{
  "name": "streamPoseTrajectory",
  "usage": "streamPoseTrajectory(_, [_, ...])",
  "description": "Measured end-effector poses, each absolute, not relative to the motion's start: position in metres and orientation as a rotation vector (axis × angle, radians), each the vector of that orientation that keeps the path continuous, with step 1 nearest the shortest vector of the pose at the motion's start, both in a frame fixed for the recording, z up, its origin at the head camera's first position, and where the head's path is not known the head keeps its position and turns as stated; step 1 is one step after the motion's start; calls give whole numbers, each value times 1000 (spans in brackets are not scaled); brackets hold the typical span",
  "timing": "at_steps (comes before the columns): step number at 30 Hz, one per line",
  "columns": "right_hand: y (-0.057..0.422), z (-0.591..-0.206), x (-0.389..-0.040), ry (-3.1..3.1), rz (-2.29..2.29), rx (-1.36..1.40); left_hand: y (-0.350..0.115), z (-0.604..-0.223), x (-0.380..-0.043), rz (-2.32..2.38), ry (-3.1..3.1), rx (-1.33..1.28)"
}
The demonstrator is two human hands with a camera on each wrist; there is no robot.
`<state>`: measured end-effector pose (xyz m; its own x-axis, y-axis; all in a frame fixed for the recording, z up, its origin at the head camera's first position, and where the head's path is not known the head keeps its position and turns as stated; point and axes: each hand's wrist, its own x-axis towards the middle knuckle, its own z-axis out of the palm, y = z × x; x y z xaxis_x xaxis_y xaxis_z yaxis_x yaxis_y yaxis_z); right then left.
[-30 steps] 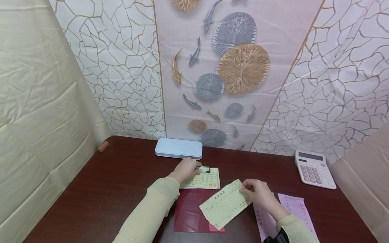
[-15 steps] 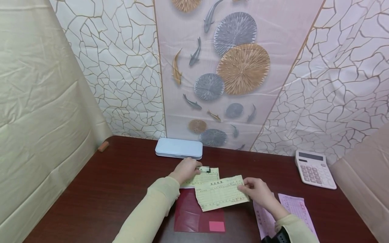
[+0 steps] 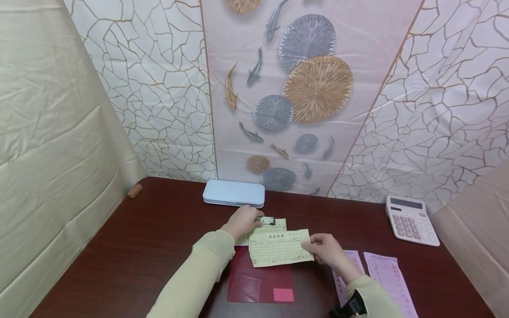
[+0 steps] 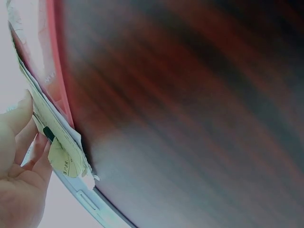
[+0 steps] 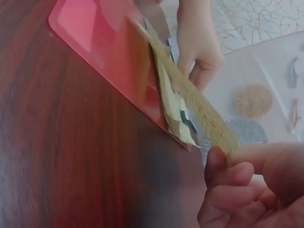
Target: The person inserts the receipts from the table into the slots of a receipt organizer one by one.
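Observation:
A red see-through clipboard (image 3: 244, 276) lies on the table, with yellow printed forms (image 3: 280, 226) under the clip (image 3: 269, 221) at its far end. My left hand (image 3: 242, 221) grips this clip, its thumb over the papers; fingers partly hide the clip. With thumb and fingers, my right hand (image 3: 326, 249) pinches a loose yellow form (image 3: 276, 251) by its right edge. That form hangs over the near part of the clipped forms. In the right wrist view the loose form (image 5: 204, 114) is tilted, apart from the stack at my fingers.
Behind the left hand stands a pale blue flat case (image 3: 233, 193). Two purple printed sheets (image 3: 389, 278) lie at the right, partly under my right forearm. A calculator (image 3: 411, 221) is at the back right, a small brown block (image 3: 135, 191) at the back left. A pink patch (image 3: 283, 294) marks the clipboard's near corner.
My right hand has turned the loose form level and carried it left, over the clipped forms. The clipboard's pink patch has come into full view. The left hand stays at the clip.

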<state>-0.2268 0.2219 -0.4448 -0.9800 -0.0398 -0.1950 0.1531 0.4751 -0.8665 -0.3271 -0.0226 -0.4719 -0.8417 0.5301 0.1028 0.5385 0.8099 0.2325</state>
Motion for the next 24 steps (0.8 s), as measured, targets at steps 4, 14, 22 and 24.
streamPoseTrajectory(4, [214, -449, -229, 2523, -1531, 138, -24, -472, -327, -390, -2943, -886])
streamPoseTrajectory(14, [197, -460, -234, 2446, -1620, 183, -25, -474, -328, -393, -2910, -923])
streamPoseTrajectory(22, [184, -463, -234, 2367, -1707, 260, -24, -475, -329, -378, -2934, -917])
streamPoseTrajectory(24, [183, -464, -235, 2341, -1728, 284, -24, -474, -329, -387, -2935, -923])
